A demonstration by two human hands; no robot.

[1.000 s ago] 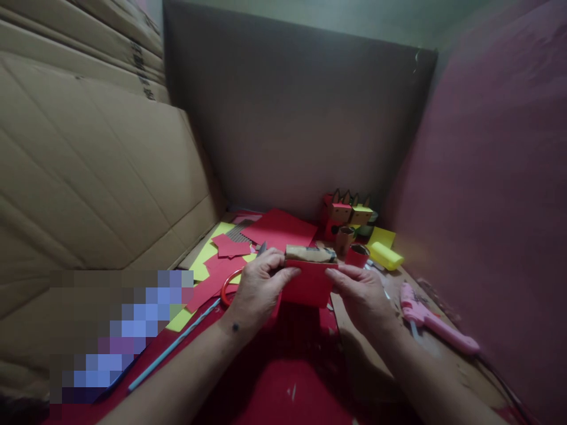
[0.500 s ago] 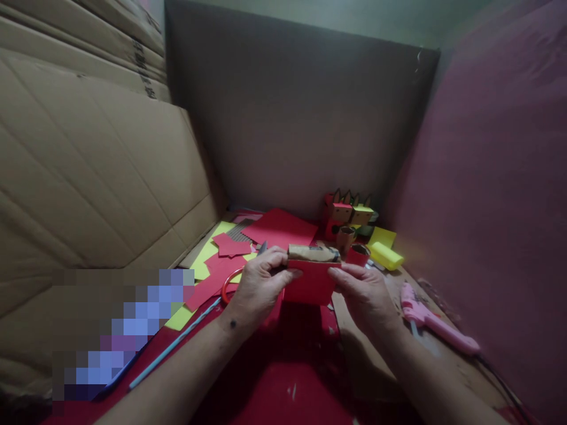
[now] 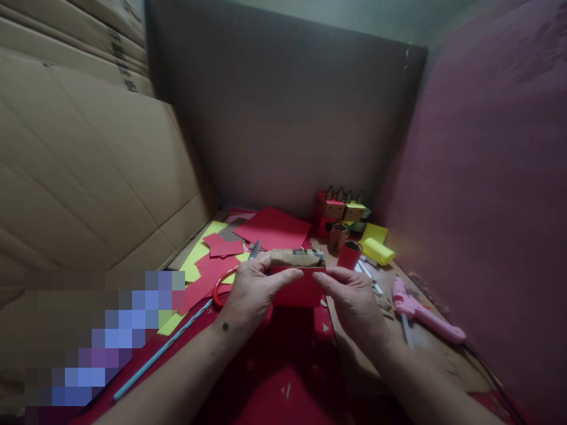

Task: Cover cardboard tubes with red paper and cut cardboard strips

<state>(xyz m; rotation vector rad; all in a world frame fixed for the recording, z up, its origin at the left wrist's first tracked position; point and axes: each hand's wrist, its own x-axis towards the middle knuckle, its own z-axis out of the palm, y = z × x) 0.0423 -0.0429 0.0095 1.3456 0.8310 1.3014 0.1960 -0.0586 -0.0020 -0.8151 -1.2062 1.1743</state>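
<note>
A brown cardboard tube (image 3: 296, 257) lies sideways along the top edge of a red paper piece (image 3: 297, 289), held up over the table. My left hand (image 3: 252, 289) pinches the tube's left end and the paper together. On the right side, my right hand (image 3: 354, 298) grips the paper's edge with thumb and fingers. Both hands are closed on this piece.
A pink glue gun (image 3: 420, 310) lies at the right. Red-handled scissors (image 3: 221, 283), a blue stick (image 3: 159, 351), red and yellow paper scraps (image 3: 208, 260), small tubes (image 3: 349, 254) and paper box figures (image 3: 341, 209) sit behind. Cardboard walls (image 3: 88, 171) enclose the table.
The camera view has shifted slightly, so everything sits a bit further left. My hands keep the same grip on the tube and red paper.
</note>
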